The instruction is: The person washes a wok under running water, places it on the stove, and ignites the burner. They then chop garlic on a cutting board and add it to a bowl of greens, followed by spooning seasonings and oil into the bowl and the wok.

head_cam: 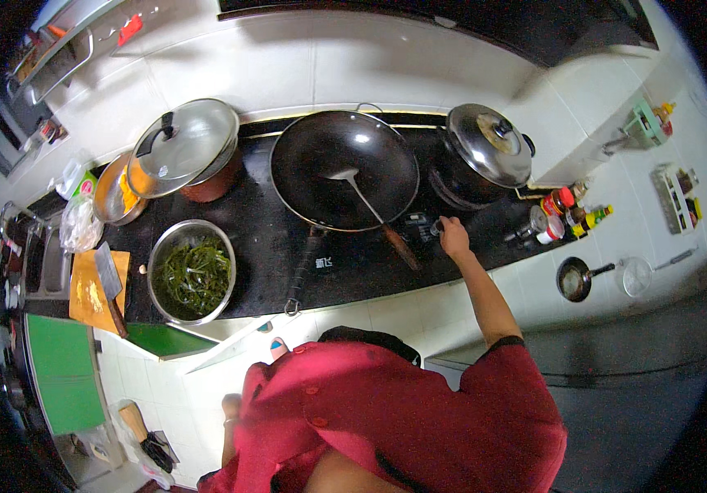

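My right hand point(454, 236) has its fingers around a gas stove control knob point(436, 228) at the front right of the black cooktop point(255, 203). Left of it, a large wok point(310, 148) sits over the burner. A metal spatula point(366, 200) lies in the wok, its wooden handle point(401, 248) reaching over the rim towards my right hand. Behind that hand stands a dark pot with a shiny metal lid point(480, 145). My left hand point(231, 405) hangs low by my side, away from the counter; its fingers are too unclear to read.
At left, a steel bowl of green leafy strips point(196, 271) stands near the counter edge. A cleaver point(107, 271) rests on a cutting board point(82, 296). A glass lid point(196, 138) covers a reddish pot point(212, 182). Seasoning bottles point(555, 203) crowd the right end.
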